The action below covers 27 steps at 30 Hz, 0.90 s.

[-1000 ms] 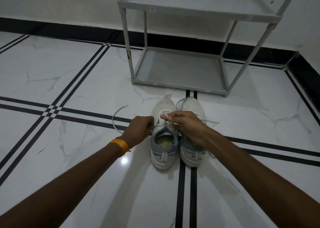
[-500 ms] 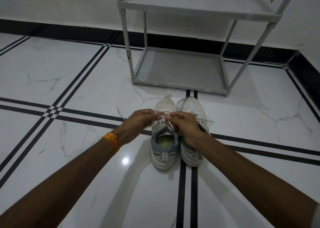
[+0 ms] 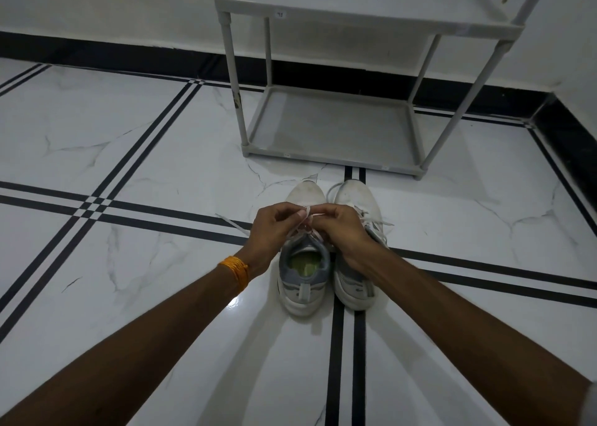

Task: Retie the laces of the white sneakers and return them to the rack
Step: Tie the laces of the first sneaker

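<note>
Two white sneakers stand side by side on the floor, toes toward the rack. The left sneaker has a grey collar and a green insole. The right sneaker is partly hidden by my right wrist, with loose lace ends trailing at its right side. My left hand and my right hand meet above the left sneaker's tongue, each pinching its white lace. One lace end lies on the floor left of my left hand.
A grey two-shelf shoe rack stands just beyond the sneakers, against the white wall; both visible shelves hold nothing. The floor is glossy white marble with black stripes. A black skirting and a wall corner lie at the right.
My left hand has moved from the left side in toward my right hand, drawing the lace along. Both hands now meet over the left sneaker's tongue.
</note>
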Available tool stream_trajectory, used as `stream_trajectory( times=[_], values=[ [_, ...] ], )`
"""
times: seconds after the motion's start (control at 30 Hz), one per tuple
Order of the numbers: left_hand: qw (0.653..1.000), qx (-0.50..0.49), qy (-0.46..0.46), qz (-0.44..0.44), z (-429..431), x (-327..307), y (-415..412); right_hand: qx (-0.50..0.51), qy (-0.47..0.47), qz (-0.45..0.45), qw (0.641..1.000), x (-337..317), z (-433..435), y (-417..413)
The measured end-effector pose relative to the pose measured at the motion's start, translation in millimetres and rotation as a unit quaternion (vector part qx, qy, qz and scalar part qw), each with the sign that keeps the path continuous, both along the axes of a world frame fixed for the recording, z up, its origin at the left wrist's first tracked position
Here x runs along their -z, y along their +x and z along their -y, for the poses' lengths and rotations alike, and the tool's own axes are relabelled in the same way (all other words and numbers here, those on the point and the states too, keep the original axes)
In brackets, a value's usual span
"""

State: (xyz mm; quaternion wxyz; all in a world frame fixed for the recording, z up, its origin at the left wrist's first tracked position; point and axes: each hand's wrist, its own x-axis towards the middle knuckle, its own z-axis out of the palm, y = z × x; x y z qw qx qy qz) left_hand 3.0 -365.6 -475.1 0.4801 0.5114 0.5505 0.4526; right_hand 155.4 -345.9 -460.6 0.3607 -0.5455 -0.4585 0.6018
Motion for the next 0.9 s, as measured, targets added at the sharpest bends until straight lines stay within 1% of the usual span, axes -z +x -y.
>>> stream_trajectory(
  times=[0.1, 0.17, 0.23, 0.33, 0.47, 0.57, 0.6, 0.67, 0.8, 0.9],
  values=[
    [0.997, -0.014, 0.037, -0.069, 0.4, 0.3, 7.4, -0.004, 0.033, 0.041, 0.999, 0.5, -0.2, -2.7],
    [0.991, -0.019, 0.063, -0.115, 1.2, 0.8, 9.4, -0.007, 0.074, 0.089, 0.993, 2.9, 0.6, -5.4],
    [0.987, -0.026, 0.077, -0.14, 1.7, 0.8, 9.5, -0.011, 0.101, 0.136, 0.986, 5.3, 1.5, -8.1],
    [0.981, -0.033, 0.078, -0.173, 1.3, 0.5, 9.0, -0.018, 0.136, 0.181, 0.974, 6.3, 2.5, -8.7],
    [0.966, -0.057, 0.08, -0.238, -1.5, 0.3, 13.9, -0.037, 0.179, 0.221, 0.958, 3.7, 3.4, -10.2],
    [0.961, -0.067, 0.085, -0.255, -2.1, 1.3, 17.1, -0.044, 0.202, 0.248, 0.946, 3.1, 1.4, -12.7],
    [0.961, -0.063, 0.086, -0.254, -2.0, 2.1, 17.5, -0.05, 0.201, 0.248, 0.946, 2.9, 0.9, -12.4],
    [0.963, -0.056, 0.084, -0.248, -1.7, 3.3, 16.6, -0.052, 0.175, 0.219, 0.958, 4.1, 0.3, -9.3],
    [0.974, -0.08, 0.081, -0.198, -3.3, 2.1, 11.8, -0.021, 0.06, 0.102, 0.993, 4.4, -1.1, -1.5],
    [0.979, -0.064, 0.076, -0.176, -3.8, 1.7, 10.7, -0.015, 0.032, 0.06, 0.998, 3.3, -3.0, -0.2]
  ],
)
